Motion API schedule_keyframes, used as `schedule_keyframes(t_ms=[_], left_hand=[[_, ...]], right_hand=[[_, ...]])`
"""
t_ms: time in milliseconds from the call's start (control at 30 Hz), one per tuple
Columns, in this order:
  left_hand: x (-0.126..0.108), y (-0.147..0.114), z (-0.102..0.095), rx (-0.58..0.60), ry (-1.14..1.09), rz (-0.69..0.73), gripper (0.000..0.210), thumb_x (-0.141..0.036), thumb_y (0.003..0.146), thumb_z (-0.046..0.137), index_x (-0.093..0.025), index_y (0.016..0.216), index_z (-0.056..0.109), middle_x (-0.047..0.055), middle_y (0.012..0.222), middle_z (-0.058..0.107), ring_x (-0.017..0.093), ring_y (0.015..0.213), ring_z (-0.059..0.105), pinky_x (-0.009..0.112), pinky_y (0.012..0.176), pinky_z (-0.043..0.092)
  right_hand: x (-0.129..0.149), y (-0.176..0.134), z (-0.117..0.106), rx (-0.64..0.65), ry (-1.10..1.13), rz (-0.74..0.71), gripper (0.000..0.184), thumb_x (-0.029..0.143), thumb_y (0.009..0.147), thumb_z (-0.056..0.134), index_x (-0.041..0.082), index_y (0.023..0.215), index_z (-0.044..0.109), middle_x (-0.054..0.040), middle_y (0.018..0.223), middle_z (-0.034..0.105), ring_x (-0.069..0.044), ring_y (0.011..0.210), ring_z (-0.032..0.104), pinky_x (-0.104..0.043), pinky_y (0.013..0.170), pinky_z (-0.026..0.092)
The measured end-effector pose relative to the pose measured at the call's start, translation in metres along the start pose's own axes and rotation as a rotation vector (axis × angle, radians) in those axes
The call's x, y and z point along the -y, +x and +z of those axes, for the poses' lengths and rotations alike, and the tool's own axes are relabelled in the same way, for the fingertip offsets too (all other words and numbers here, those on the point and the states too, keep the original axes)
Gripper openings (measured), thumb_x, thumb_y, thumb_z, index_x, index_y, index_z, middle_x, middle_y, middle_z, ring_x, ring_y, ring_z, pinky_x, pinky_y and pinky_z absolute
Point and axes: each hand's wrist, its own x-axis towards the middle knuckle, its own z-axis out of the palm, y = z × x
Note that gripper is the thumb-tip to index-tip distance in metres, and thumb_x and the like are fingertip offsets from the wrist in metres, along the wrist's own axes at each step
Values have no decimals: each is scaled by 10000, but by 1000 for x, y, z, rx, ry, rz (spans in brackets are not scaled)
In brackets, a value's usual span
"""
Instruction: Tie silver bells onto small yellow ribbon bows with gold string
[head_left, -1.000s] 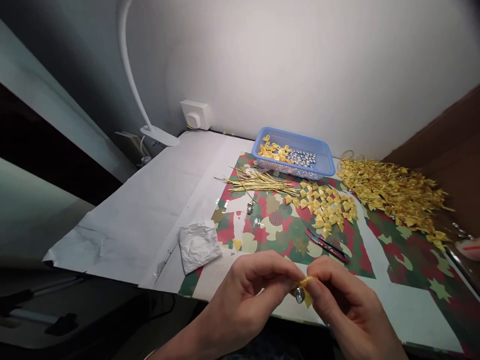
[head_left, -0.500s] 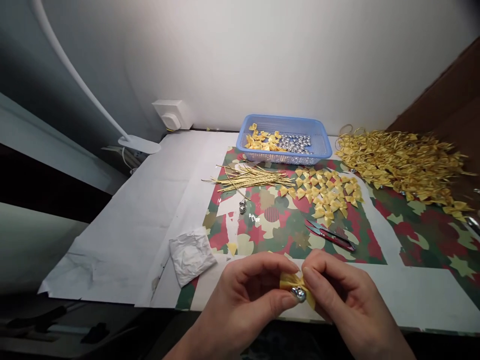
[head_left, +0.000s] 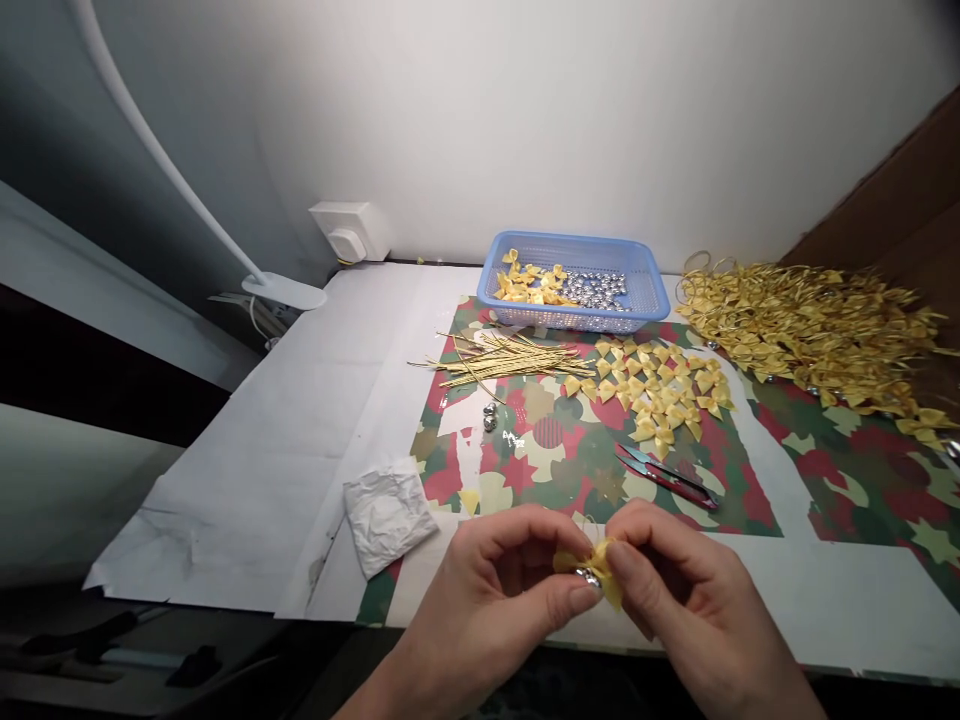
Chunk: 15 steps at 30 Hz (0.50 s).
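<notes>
Between my two hands, close to the table's front edge, is a yellow ribbon bow [head_left: 604,556] with small silver bells [head_left: 589,577] at its middle. My left hand [head_left: 517,575] pinches the bow's left side, its thumb against the bells. The thumb and fingers of my right hand [head_left: 671,580] grip the right side of the bow. A thin gold cord loop [head_left: 591,522] shows just above the bow. Beyond my hands lie thread snips [head_left: 667,477], and further left a small pair of silver bells [head_left: 490,417].
A blue basket [head_left: 574,322] holds bows and silver bells at the back. Gold cords [head_left: 517,362] and loose yellow bows [head_left: 652,390] lie before it. A heap of corded bows [head_left: 810,335] is at right, crumpled white paper [head_left: 388,515] at left, and a lamp [head_left: 285,291] beyond.
The bow has tilted between my fingers, and the bells now show less. A cord loop has come into sight above it. The whole view has shifted slightly.
</notes>
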Motion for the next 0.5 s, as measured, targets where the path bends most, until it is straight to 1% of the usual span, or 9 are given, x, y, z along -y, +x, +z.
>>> schedule_keyframes(t_ms=[67,100,133,167,200,233,300,367,500], left_hand=[[-1,0,-1,-5,-37,-52,138,-46,742,799,-167,806,787,-13,748,721,74,707,640,123,661,505],[-1,0,-1,1,-63,-80,139,-43,726,812,-160,795,788,-13,740,725,70,693,647,118,646,506],[-1,0,-2,7,-93,-103,141,-42,709,826,-154,785,788,-12,732,731,69,680,657,116,635,511],[-1,-1,-2,15,-125,-124,146,-42,694,838,-149,781,789,-9,725,739,71,668,667,119,631,521],[0,-2,-3,24,-154,-139,149,-44,684,847,-144,778,790,-5,722,748,75,662,679,126,632,533],[0,-3,-3,28,-182,-152,151,-45,680,852,-140,780,791,1,723,759,80,661,692,132,635,545],[1,-5,-4,38,-231,-166,150,-33,684,849,-133,780,791,12,727,776,85,662,709,137,640,560],[2,-6,-5,54,-277,-175,152,-15,688,841,-128,775,789,15,720,784,85,653,715,138,636,572],[7,-7,-6,64,-301,-167,137,-20,694,841,-120,766,779,28,726,786,101,650,729,171,648,602]], right_hand=[[-2,8,-13,-37,171,45,205,404,915,640,207,905,699,50,579,477,-58,507,450,-169,514,409],[-2,14,-22,-121,285,34,189,388,884,678,219,960,716,67,552,460,-40,466,425,-157,517,444],[-2,21,-30,-231,375,6,188,348,819,745,225,960,729,68,596,509,-12,445,396,-157,560,494],[-2,28,-39,-351,420,-41,216,312,745,797,222,932,737,58,682,581,14,432,369,-186,645,551],[-3,34,-46,-456,425,-87,232,305,703,821,217,903,743,62,705,594,27,428,355,-230,743,582],[-4,40,-51,-519,398,-115,238,302,678,831,214,882,746,74,662,573,23,429,370,-277,814,590],[-9,46,-57,-554,340,-120,241,304,687,824,203,893,749,99,544,491,-1,434,423,-364,892,584],[-19,47,-56,-551,277,-95,239,304,731,799,186,932,747,109,475,436,-39,453,503,-418,907,576],[-36,39,-49,-619,128,-86,197,317,842,711,190,992,723,92,488,463,-140,640,696,-399,941,546]])
